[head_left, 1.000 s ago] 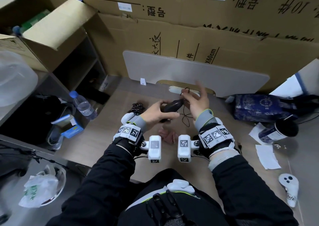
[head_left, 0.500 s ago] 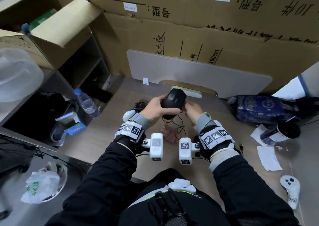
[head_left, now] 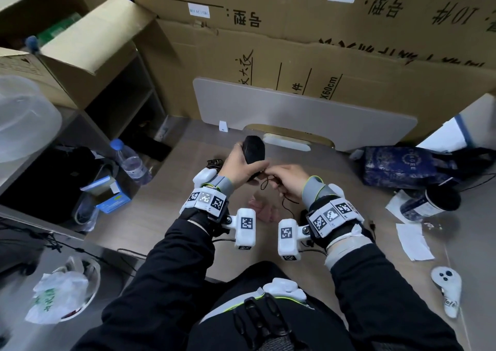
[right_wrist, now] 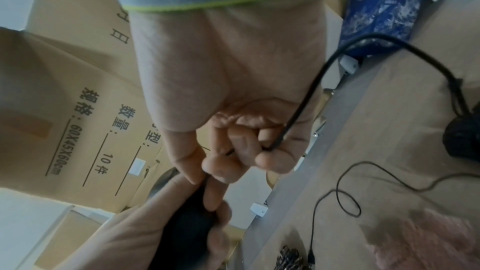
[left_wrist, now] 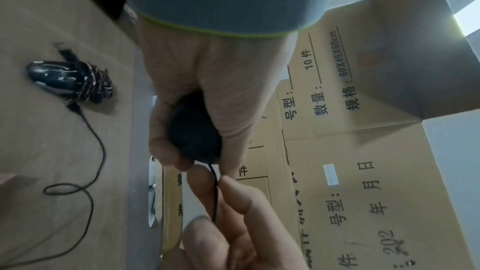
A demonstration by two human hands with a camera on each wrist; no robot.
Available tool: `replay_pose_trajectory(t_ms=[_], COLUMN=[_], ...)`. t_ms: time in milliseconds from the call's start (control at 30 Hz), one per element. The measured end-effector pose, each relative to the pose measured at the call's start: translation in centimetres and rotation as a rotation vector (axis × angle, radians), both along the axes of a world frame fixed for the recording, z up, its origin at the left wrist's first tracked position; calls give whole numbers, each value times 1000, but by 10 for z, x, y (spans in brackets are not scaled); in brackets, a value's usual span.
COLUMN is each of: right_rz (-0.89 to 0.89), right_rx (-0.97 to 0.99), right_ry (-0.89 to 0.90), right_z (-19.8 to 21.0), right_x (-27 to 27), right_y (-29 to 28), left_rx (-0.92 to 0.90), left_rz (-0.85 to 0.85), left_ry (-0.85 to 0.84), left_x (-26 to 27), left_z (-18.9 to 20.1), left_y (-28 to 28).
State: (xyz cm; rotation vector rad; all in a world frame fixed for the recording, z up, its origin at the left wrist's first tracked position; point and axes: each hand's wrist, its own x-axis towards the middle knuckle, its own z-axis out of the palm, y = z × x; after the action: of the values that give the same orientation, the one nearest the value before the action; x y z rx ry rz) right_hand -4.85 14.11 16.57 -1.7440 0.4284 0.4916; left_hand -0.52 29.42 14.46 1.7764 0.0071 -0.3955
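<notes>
A black wired mouse (head_left: 253, 151) stands on end above the wooden desk (head_left: 161, 216), gripped round its lower part by my left hand (head_left: 239, 164). In the left wrist view the fingers curl round the mouse (left_wrist: 194, 130). My right hand (head_left: 279, 177) sits just right of it and pinches the thin black cable (left_wrist: 214, 192) where it leaves the mouse. The rest of the cable (head_left: 284, 203) hangs in loops down to the desk. The right wrist view shows the cable (right_wrist: 303, 98) running out of the curled fingers.
A second dark mouse (left_wrist: 59, 79) with cord wound round it lies on the desk at left. A pink fuzzy scrap (head_left: 261, 208) lies under my hands. Right: blue patterned bag (head_left: 402, 167), dark cup (head_left: 432, 203), paper (head_left: 413, 240), white controller (head_left: 447, 289). Cardboard boxes (head_left: 295, 42) wall the back.
My left hand has lifted the mouse and turned it upright, further from me. My right hand, fingers spread a second ago, has closed on the cable beside the mouse.
</notes>
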Motion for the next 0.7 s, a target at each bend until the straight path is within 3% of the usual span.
replay_pose_trajectory(t_ms=[100,233,400,467,600,700], right_rz=[42,-17,267,202,17,-133], right_rx=[-70,91,-56,-152,-197,-176], right_ry=[-5,27,-64,-166,-300,-277], right_z=[8,17,22,22,13,3], right_x=[-2,2,7,13,24,27], right_y=[-3,-14,-10,-8,-26,-39], left_rx=[185,365,574,537,333,202], left_rz=[-108,-226,-221,-305,-636,-664], left_ry=[-3,11,-88,-115,-106,-90], left_x=[4,5,0,-2,2,8], left_z=[2,3,-2,3,14,19], left_y=[4,10,-1,-6,-10,-11])
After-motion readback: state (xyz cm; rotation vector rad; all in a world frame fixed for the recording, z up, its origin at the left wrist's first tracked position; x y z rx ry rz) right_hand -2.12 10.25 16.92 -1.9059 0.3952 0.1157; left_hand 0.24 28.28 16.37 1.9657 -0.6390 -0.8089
